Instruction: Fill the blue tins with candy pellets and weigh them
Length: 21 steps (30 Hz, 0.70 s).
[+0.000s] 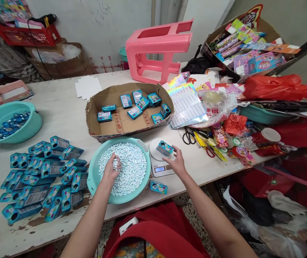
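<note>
My left hand [112,167] is over a turquoise basin [91,181] filled with small white candies [129,168]. Its fingers are curled in, with a few candies showing at the fingertips. On the round plate of a kitchen scale [157,171] sits a small blue candy box [165,147]. Around the box's right end is my right hand [177,161], thumb and fingers apart; whether a fingertip touches the box I cannot tell. The scale's display is lit. Another blue box [158,187] lies in front of the scale, near the table edge.
Many blue boxes [46,168] are clustered at left, below a basin of blue lids [13,125]. Behind the candies stands a cardboard tray [102,133] with several blue boxes. Scissors [189,136], sticker sheets [188,104] and a pink stool [159,43] lie beyond.
</note>
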### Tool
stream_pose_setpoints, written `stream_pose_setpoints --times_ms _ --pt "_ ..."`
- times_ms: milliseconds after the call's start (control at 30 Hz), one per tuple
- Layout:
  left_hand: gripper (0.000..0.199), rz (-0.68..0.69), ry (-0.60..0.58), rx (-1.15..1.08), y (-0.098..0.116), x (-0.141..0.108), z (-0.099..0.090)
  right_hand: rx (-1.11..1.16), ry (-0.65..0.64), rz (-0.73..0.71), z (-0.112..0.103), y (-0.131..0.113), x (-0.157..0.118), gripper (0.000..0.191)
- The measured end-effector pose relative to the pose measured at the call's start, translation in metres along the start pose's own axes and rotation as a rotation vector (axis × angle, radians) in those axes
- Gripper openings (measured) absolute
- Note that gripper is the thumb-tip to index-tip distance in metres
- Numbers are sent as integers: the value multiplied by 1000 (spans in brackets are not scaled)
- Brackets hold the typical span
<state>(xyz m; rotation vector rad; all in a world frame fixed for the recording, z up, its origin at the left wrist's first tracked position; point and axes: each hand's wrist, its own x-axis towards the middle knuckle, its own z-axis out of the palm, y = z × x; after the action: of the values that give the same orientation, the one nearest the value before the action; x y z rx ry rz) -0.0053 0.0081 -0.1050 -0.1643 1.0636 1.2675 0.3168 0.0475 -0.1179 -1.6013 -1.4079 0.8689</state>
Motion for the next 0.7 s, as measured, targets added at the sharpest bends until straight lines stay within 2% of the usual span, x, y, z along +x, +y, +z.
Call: stream_pose_setpoints --times_ms 133,233,300,400,533,633,700 --pt "24 -21 23 -4 -5 -2 -5 44 -2 34 13 0 18 54" --pt "24 -49 43 -4 -3 -6 -10 64 21 40 10 -5 20 49" --pt "23 -50 42 -4 -1 -8 -11 77 27 19 5 -14 19 49" --pt "23 -36 35 -2 5 -15 -5 80 5 -59 0 -41 13 46" --pt "23 62 -21 5 18 -42 27 56 -135 -225 9 -87 -6 38" --pt "26 198 -111 21 26 -70 61 -26 -301 -363 28 -112 -29 31" --pt "28 310 -130 56 26 -83 80 -73 -381 -422 44 -121 -43 30"
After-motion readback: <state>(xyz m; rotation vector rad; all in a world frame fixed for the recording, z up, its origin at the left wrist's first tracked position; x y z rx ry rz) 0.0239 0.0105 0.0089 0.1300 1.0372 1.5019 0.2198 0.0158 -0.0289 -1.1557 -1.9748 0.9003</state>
